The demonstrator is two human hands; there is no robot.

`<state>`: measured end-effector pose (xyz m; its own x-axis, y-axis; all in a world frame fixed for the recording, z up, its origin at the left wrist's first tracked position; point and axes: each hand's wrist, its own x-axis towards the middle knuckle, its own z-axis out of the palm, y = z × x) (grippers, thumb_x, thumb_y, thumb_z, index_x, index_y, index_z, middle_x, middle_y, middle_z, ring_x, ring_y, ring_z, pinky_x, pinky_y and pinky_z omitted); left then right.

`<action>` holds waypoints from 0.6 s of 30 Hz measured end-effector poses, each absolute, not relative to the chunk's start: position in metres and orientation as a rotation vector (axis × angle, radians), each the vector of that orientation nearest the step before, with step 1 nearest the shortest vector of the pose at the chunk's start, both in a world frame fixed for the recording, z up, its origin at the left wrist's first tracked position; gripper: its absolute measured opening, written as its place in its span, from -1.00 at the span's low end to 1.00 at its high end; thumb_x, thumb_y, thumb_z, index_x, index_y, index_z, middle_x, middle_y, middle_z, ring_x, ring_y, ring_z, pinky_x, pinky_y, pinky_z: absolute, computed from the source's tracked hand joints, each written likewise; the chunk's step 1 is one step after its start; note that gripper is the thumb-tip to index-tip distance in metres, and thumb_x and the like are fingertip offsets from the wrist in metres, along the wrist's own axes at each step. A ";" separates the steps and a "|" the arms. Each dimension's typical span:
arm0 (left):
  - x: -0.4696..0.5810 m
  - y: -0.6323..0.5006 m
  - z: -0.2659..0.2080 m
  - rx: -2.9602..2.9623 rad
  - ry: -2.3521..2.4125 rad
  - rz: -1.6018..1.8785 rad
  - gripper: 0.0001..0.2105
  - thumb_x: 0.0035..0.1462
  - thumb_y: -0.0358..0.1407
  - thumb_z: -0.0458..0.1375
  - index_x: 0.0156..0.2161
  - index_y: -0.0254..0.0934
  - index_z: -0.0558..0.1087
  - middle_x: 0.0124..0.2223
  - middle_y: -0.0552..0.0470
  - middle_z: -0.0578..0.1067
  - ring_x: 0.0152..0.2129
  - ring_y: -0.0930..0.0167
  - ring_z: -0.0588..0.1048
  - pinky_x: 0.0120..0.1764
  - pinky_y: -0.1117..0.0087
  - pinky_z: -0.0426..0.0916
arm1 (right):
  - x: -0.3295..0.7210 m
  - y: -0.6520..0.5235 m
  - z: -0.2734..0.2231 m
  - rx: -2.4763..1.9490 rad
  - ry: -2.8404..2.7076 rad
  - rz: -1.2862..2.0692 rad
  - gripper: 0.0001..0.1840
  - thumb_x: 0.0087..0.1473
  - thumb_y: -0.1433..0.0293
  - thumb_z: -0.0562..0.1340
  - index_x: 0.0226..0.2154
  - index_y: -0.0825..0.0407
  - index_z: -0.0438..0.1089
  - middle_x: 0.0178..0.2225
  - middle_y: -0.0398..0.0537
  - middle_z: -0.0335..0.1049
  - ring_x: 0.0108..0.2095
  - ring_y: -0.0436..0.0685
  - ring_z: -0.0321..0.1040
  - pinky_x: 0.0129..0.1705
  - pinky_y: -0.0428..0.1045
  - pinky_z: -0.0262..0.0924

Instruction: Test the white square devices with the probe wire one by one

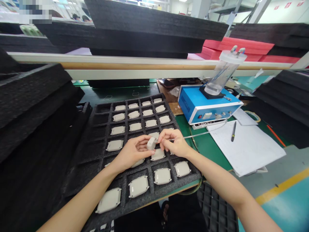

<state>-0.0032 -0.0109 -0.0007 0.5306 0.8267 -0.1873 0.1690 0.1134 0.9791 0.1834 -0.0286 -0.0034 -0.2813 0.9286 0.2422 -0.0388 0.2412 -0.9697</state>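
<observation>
Seemingly mid-step: case (151, 144) above tray (150, 182), pinched in left hand's (132, 150) fingers; right hand's (175, 143) fingers pinch tube (198, 134) beside it. Other cases (162, 176) in pockets; which finished, cannot tell.

Apparently a factory assembly floor (292, 203); a green-topped workbench (209, 145) bears a black foam tray (195, 175) with rows of pale, squarish casings (162, 176), and a blue box-shaped machine (209, 109) with a clear plastic cylinder (219, 78); thick black foam slabs (149, 22) lie stacked on the white-edged shelf (135, 74) above; a yellow stripe (285, 185) borders the teal flooring.
</observation>
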 end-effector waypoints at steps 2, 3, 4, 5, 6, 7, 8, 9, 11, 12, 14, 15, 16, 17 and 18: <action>-0.003 -0.011 -0.001 1.415 0.930 0.603 -0.56 -0.21 -0.34 0.33 -0.15 -0.34 0.35 -0.18 -0.02 0.55 -0.27 0.37 0.53 -0.09 0.32 0.39 | 0.183 -0.029 -0.003 -0.869 -1.524 1.220 -0.88 -0.19 0.51 0.08 -0.51 0.11 0.31 -0.68 -0.21 0.32 -0.72 -0.11 0.14 -0.64 -0.19 0.08; -0.003 -0.011 -0.001 1.417 0.929 0.603 -0.56 -0.20 -0.34 0.33 -0.15 -0.34 0.35 -0.18 -0.01 0.55 -0.28 0.37 0.52 -0.09 0.33 0.39 | 0.183 -0.029 -0.002 -0.868 -1.525 1.218 -0.88 -0.19 0.51 0.08 -0.51 0.11 0.31 -0.68 -0.21 0.32 -0.72 -0.11 0.14 -0.64 -0.19 0.08; -0.003 -0.010 -0.002 1.415 0.928 0.603 -0.56 -0.20 -0.34 0.33 -0.15 -0.34 0.35 -0.17 -0.01 0.55 -0.28 0.38 0.52 -0.09 0.34 0.39 | 0.183 -0.029 -0.002 -0.868 -1.526 1.219 -0.89 -0.19 0.51 0.09 -0.51 0.11 0.31 -0.68 -0.21 0.32 -0.72 -0.11 0.14 -0.64 -0.19 0.08; -0.003 -0.010 -0.002 1.412 0.927 0.603 -0.56 -0.20 -0.34 0.33 -0.15 -0.34 0.35 -0.17 -0.01 0.54 -0.28 0.38 0.52 -0.09 0.34 0.39 | 0.183 -0.029 -0.002 -0.867 -1.526 1.219 -0.89 -0.19 0.51 0.09 -0.51 0.11 0.31 -0.69 -0.20 0.31 -0.71 -0.11 0.14 -0.64 -0.19 0.08; -0.003 -0.010 -0.002 1.408 0.926 0.603 -0.55 -0.20 -0.34 0.33 -0.14 -0.34 0.35 -0.17 -0.01 0.54 -0.28 0.38 0.52 -0.09 0.34 0.38 | 0.183 -0.029 -0.002 -0.868 -1.526 1.218 -0.89 -0.19 0.52 0.09 -0.52 0.11 0.31 -0.69 -0.20 0.31 -0.71 -0.11 0.13 -0.64 -0.19 0.07; -0.003 -0.010 -0.003 1.405 0.925 0.601 -0.55 -0.21 -0.34 0.33 -0.14 -0.34 0.34 -0.17 -0.01 0.54 -0.28 0.38 0.52 -0.09 0.34 0.38 | 0.183 -0.029 -0.002 -0.870 -1.526 1.217 -0.90 -0.19 0.52 0.09 -0.52 0.11 0.31 -0.69 -0.20 0.31 -0.71 -0.11 0.13 -0.65 -0.19 0.07; -0.003 -0.010 -0.003 1.403 0.924 0.600 -0.54 -0.21 -0.34 0.33 -0.14 -0.34 0.34 -0.17 -0.01 0.54 -0.28 0.38 0.52 -0.09 0.34 0.38 | 0.183 -0.029 -0.002 -0.870 -1.527 1.216 -0.90 -0.18 0.52 0.09 -0.52 0.11 0.30 -0.68 -0.20 0.31 -0.72 -0.11 0.13 -0.65 -0.19 0.07; -0.003 -0.010 -0.003 1.405 0.924 0.598 -0.55 -0.21 -0.34 0.33 -0.14 -0.34 0.34 -0.16 -0.02 0.54 -0.28 0.38 0.52 -0.09 0.34 0.38 | 0.183 -0.029 -0.002 -0.871 -1.528 1.214 -0.90 -0.18 0.52 0.09 -0.52 0.11 0.30 -0.68 -0.20 0.32 -0.72 -0.11 0.13 -0.64 -0.19 0.07; -0.003 -0.010 -0.002 1.411 0.925 0.598 -0.55 -0.20 -0.34 0.33 -0.14 -0.34 0.34 -0.17 -0.02 0.54 -0.27 0.38 0.51 -0.10 0.34 0.38 | 0.183 -0.029 -0.003 -0.872 -1.530 1.207 -0.90 -0.18 0.53 0.09 -0.52 0.10 0.30 -0.68 -0.20 0.32 -0.71 -0.11 0.13 -0.64 -0.19 0.08; -0.004 -0.010 -0.002 1.412 0.926 0.600 -0.55 -0.20 -0.34 0.33 -0.14 -0.34 0.35 -0.17 -0.02 0.54 -0.27 0.38 0.51 -0.10 0.35 0.38 | 0.183 -0.029 -0.003 -0.872 -1.530 1.206 -0.89 -0.18 0.53 0.08 -0.52 0.10 0.30 -0.68 -0.21 0.32 -0.71 -0.11 0.13 -0.63 -0.19 0.08; -0.004 -0.011 -0.002 1.411 0.929 0.600 -0.56 -0.20 -0.34 0.33 -0.15 -0.34 0.35 -0.17 -0.02 0.54 -0.27 0.38 0.51 -0.11 0.35 0.37 | 0.183 -0.029 -0.003 -0.869 -1.528 1.210 -0.89 -0.18 0.53 0.08 -0.52 0.10 0.30 -0.69 -0.21 0.32 -0.72 -0.12 0.13 -0.63 -0.19 0.08; -0.005 -0.011 -0.002 1.411 0.931 0.600 -0.55 -0.20 -0.34 0.33 -0.14 -0.34 0.35 -0.17 -0.02 0.54 -0.27 0.39 0.50 -0.11 0.36 0.37 | 0.183 -0.029 -0.003 -0.866 -1.525 1.214 -0.89 -0.18 0.54 0.08 -0.52 0.10 0.30 -0.69 -0.21 0.32 -0.72 -0.12 0.13 -0.63 -0.19 0.08; -0.005 -0.011 -0.002 1.410 0.931 0.599 -0.55 -0.20 -0.34 0.33 -0.14 -0.34 0.35 -0.17 -0.02 0.54 -0.28 0.39 0.50 -0.11 0.36 0.37 | 0.183 -0.029 -0.002 -0.864 -1.521 1.219 -0.89 -0.18 0.54 0.08 -0.52 0.10 0.30 -0.69 -0.21 0.32 -0.72 -0.11 0.13 -0.63 -0.19 0.08; -0.005 -0.011 -0.002 1.409 0.929 0.598 -0.55 -0.20 -0.34 0.33 -0.14 -0.34 0.34 -0.17 -0.02 0.54 -0.28 0.39 0.50 -0.11 0.36 0.37 | 0.183 -0.029 -0.002 -0.861 -1.517 1.222 -0.89 -0.18 0.54 0.08 -0.52 0.11 0.30 -0.69 -0.21 0.32 -0.72 -0.11 0.13 -0.63 -0.19 0.08; -0.005 -0.011 -0.002 1.409 0.926 0.596 -0.55 -0.20 -0.34 0.33 -0.13 -0.34 0.34 -0.17 -0.01 0.54 -0.28 0.40 0.50 -0.11 0.37 0.37 | 0.183 -0.029 -0.002 -0.860 -1.515 1.223 -0.89 -0.18 0.53 0.08 -0.52 0.11 0.30 -0.69 -0.21 0.32 -0.71 -0.11 0.14 -0.63 -0.19 0.08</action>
